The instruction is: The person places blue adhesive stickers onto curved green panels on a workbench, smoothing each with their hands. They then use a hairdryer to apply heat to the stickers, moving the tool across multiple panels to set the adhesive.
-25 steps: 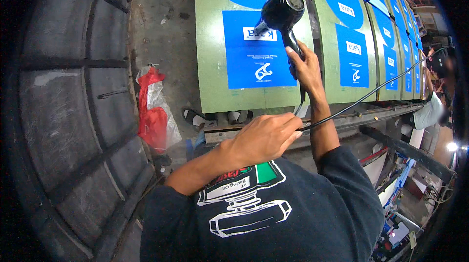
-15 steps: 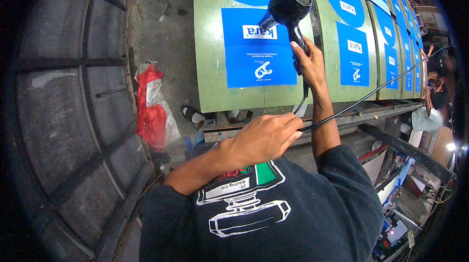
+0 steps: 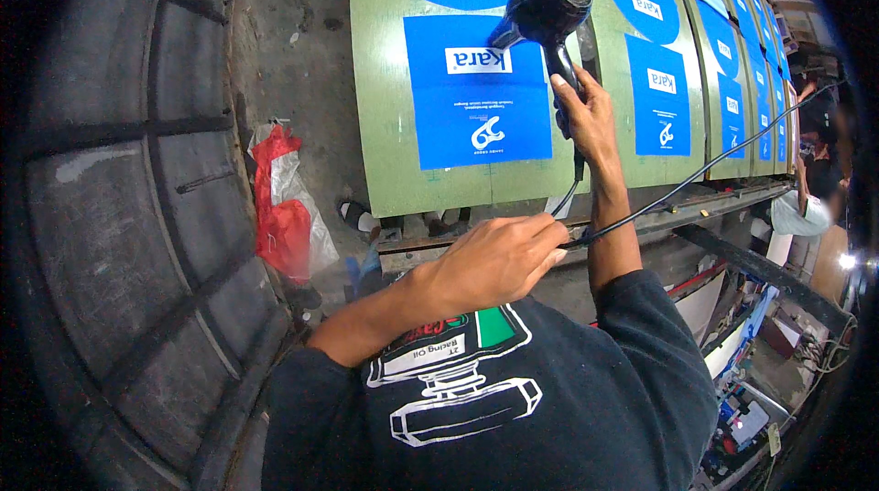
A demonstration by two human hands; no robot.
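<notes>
My right hand is wrapped round the handle of a black hair dryer. Its nozzle points down and left at a blue printed sheet with white lettering, which lies flat on a green board. The nozzle end is just above the white label on that sheet; whether it touches cannot be told. Nearer my body, my left hand is closed on the dryer's black cord, which passes through its fingers and stretches away to the far right.
More green boards with blue sheets run off to the right in a row on a wooden frame. A red and white sack lies on the floor to the left, beside a dark panelled wall. Another person is at the far right.
The dryer's nozzle has shifted slightly to the right over the label. The boards sit a little further left in view. Both hands keep their hold.
</notes>
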